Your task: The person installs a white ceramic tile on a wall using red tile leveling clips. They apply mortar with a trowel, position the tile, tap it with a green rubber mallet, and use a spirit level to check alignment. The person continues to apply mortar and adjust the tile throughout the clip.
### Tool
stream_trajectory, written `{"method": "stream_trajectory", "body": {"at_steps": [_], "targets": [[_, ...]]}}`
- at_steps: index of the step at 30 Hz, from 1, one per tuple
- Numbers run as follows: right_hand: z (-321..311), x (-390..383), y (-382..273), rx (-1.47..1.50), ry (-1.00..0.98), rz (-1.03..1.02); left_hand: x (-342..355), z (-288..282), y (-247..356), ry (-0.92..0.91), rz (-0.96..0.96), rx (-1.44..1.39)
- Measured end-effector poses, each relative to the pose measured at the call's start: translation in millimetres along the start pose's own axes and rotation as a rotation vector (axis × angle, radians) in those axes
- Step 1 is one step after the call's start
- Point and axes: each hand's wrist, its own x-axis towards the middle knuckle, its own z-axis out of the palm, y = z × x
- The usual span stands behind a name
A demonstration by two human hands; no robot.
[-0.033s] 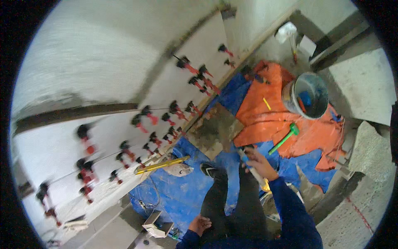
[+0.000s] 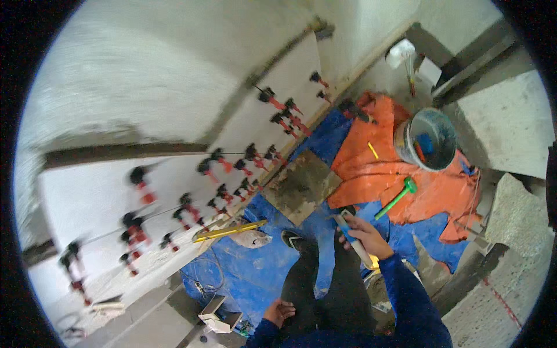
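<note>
My right hand (image 2: 365, 238) grips a long, flat pale tool (image 2: 351, 235) with a blue middle, over my right leg. My left hand (image 2: 279, 311) is beside my left thigh, fingers loosely bent, nothing visible in them. Below me lie a blue tarp (image 2: 214, 267) and a stained square board or tile (image 2: 293, 188). A green mallet (image 2: 394, 197) and a thin yellow stick (image 2: 372, 149) rest on an orange tarp (image 2: 354, 180). A yellow level (image 2: 229, 230) lies left of my feet. White panels (image 2: 87, 203) on the left wall carry several red-and-black clamp tools (image 2: 272, 100).
A bucket (image 2: 406, 142) with blue and red items inside stands at the right. Behind it are white objects (image 2: 400, 52) and a long-handled tool. Pale slabs (image 2: 502, 122) and a rough piece (image 2: 510, 214) line the right side. A small open box (image 2: 212, 313) sits at lower left.
The wall panels and clamps appear slightly lower and farther right as my view shifts. My right hand has moved slightly down and right with the tool; my left hand stays by my thigh.
</note>
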Motion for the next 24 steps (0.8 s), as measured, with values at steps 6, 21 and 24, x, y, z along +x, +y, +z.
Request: {"method": "stream_trajectory", "body": {"at_steps": [6,21,24], "targets": [[158,-115,-136,-0.476,0.028,-0.104,-149,87,96,-0.087,0.775,0.476],[379,-152,-280,-0.667,-0.552,-0.173,-707,80,376,0.871,2.979,0.001],[401,-148,-286,-0.617,-0.597,-0.035,-761,81,433,1.048,2.904,-0.342]]}}
